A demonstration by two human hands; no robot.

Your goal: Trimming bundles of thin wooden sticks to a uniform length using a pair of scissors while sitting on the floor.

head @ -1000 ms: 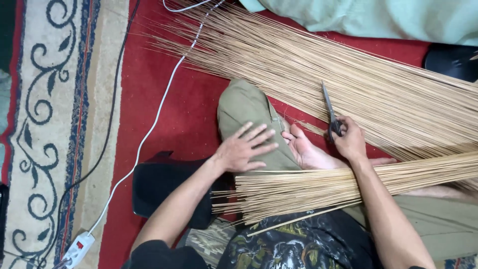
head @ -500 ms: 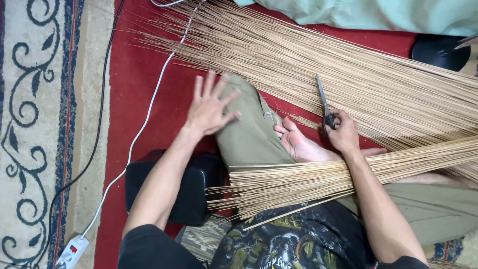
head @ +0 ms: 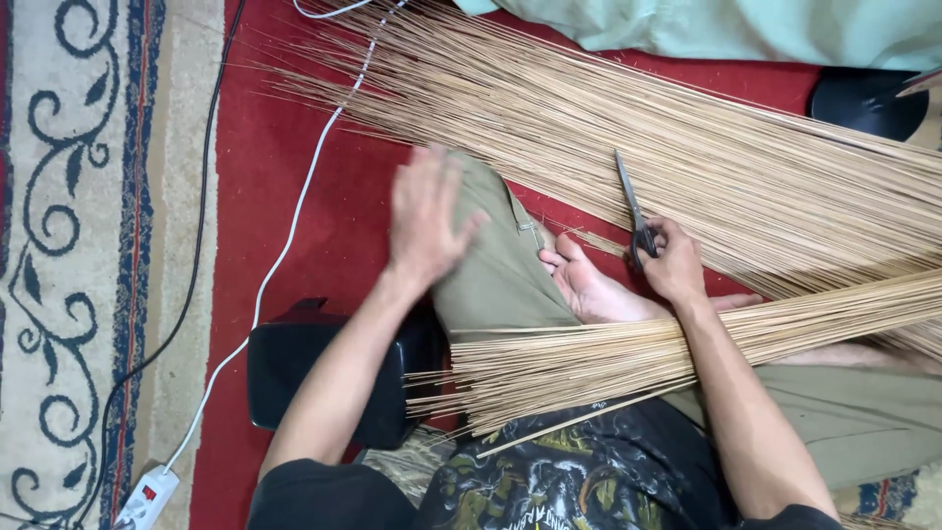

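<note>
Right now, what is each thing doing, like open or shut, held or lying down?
Left hand: open, fingers spread, blurred, holding nothing, above the knee.
Right hand: closed on the scissors' handles.
Scissors: held, blades together, pointing away.
Stick bundle: lying across the lap.
Big stick pile: fanned out on the red carpet.
Power strip: lying on the carpet, white cord attached.

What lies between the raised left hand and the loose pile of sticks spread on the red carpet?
Nothing visible. The left hand hovers, motion-blurred, over the bent knee, and the pile of sticks begins just beyond it. The scissors are off to the side, in the right hand.
</note>
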